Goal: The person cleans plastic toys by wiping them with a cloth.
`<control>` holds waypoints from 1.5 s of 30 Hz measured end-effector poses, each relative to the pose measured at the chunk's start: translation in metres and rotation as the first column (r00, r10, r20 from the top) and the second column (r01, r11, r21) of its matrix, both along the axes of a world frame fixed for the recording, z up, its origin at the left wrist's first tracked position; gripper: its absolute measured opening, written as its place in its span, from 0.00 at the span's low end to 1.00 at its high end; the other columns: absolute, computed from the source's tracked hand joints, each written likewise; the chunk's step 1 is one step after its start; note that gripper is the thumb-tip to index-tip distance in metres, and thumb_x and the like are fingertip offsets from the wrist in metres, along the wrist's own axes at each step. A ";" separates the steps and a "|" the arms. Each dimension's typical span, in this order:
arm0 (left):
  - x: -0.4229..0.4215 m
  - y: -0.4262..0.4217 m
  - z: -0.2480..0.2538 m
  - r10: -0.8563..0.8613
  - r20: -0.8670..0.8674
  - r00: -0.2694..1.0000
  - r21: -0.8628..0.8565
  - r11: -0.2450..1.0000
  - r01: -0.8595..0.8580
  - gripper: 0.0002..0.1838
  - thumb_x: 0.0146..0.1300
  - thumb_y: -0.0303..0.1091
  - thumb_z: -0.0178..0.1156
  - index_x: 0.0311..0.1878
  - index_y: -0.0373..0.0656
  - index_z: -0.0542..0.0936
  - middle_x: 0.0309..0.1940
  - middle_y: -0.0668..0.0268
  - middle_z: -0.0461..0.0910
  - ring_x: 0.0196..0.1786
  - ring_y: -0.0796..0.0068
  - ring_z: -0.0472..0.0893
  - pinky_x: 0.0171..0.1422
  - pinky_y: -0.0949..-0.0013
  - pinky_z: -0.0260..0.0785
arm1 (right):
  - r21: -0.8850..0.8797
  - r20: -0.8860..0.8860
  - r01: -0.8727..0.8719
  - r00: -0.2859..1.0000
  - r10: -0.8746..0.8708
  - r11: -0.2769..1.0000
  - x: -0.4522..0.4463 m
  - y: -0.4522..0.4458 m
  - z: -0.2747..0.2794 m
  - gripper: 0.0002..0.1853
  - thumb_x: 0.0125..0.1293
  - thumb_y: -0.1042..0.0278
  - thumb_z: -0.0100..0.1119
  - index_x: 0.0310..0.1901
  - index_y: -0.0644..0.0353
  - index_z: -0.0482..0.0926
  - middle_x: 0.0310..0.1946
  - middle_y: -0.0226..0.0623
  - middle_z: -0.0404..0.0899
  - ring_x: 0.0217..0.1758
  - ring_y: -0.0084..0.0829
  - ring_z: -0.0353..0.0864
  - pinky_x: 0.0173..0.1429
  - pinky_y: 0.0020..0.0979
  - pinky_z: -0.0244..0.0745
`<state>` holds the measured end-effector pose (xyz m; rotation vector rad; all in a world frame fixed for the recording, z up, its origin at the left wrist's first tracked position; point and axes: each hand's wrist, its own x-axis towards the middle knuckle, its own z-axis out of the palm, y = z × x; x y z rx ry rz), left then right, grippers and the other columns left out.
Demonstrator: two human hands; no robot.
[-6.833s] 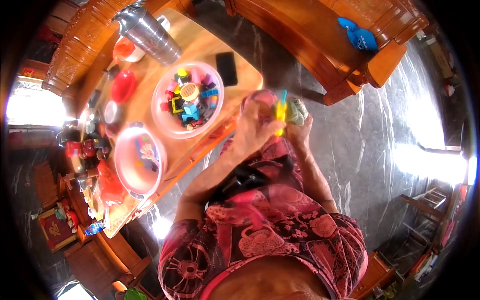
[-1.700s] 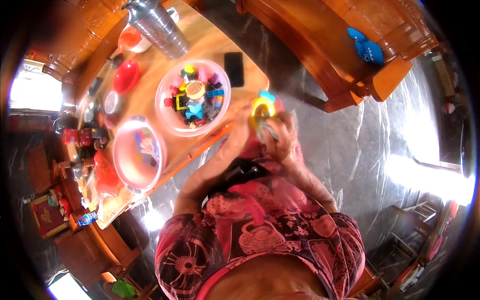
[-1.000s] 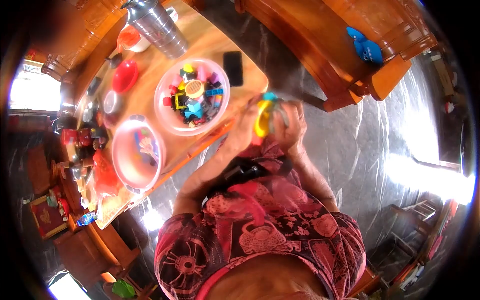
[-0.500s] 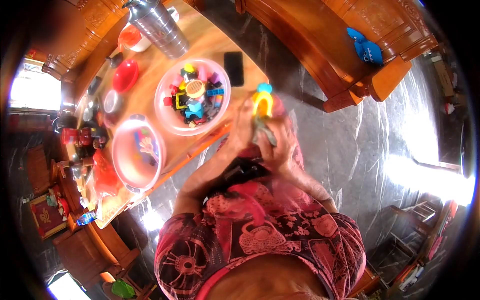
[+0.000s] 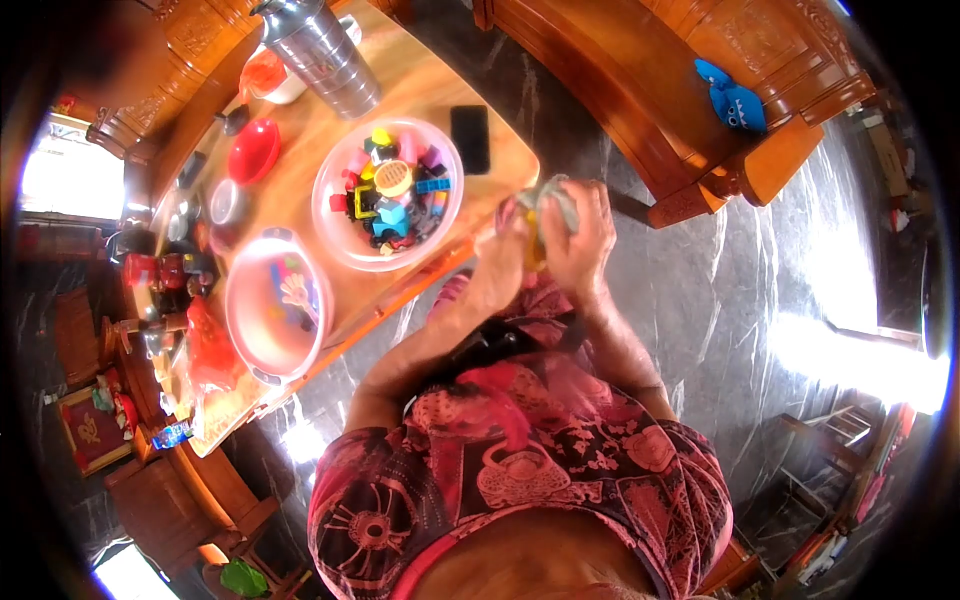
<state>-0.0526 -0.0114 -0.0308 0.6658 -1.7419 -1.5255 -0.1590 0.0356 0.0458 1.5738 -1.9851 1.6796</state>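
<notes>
My left hand (image 5: 502, 265) is closed on a yellow toy (image 5: 533, 243), most of which the fingers cover. My right hand (image 5: 590, 232) presses a greyish cloth (image 5: 556, 203) against the same toy. Both hands are above my lap, just off the table's right corner. To their left, a pink-rimmed round basin (image 5: 322, 240) holds colourful toy blocks (image 5: 391, 215) and a round tan lattice piece (image 5: 393, 178). Nearer the table's front edge, a second pink basin (image 5: 262, 335) contains a few small toys (image 5: 294, 290).
On the wooden table (image 5: 420, 75) are a black phone (image 5: 470, 140), a metal flask (image 5: 322, 58), a red bowl (image 5: 254, 151) and a red plastic bag (image 5: 209, 345). A blue toy (image 5: 733, 100) lies on the wooden bench (image 5: 640, 100) at the upper right.
My right hand has moved up with the cloth, which now covers the toy's top. The toy's blue end and yellow loop, visible half a second ago, are hidden.
</notes>
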 end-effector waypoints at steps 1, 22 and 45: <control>0.003 0.001 0.007 -0.049 0.014 0.999 0.136 0.990 0.047 0.22 0.73 0.39 0.32 0.57 0.32 0.67 0.41 0.47 0.77 0.44 0.54 0.78 0.48 0.60 0.70 | 0.043 0.027 0.031 0.999 -0.032 0.999 -0.003 -0.001 0.000 0.11 0.57 0.74 0.59 0.42 0.61 0.73 0.35 0.46 0.74 0.37 0.47 0.77 0.38 0.38 0.73; 0.007 -0.013 0.008 -0.065 -0.107 0.992 0.323 0.942 0.097 0.21 0.72 0.44 0.36 0.48 0.38 0.73 0.39 0.60 0.77 0.41 0.71 0.78 0.41 0.73 0.74 | -0.006 -0.092 -0.116 0.989 0.115 0.993 0.021 0.010 -0.001 0.12 0.54 0.70 0.63 0.41 0.58 0.75 0.32 0.42 0.73 0.33 0.44 0.77 0.33 0.37 0.73; 0.004 -0.002 0.040 0.088 -0.130 0.988 0.467 0.884 -0.017 0.27 0.71 0.51 0.40 0.58 0.35 0.70 0.49 0.60 0.74 0.53 0.71 0.72 0.59 0.69 0.64 | 0.125 0.119 0.002 0.993 -0.017 0.992 -0.001 0.023 -0.027 0.08 0.58 0.73 0.56 0.41 0.62 0.74 0.36 0.49 0.75 0.38 0.51 0.77 0.40 0.39 0.73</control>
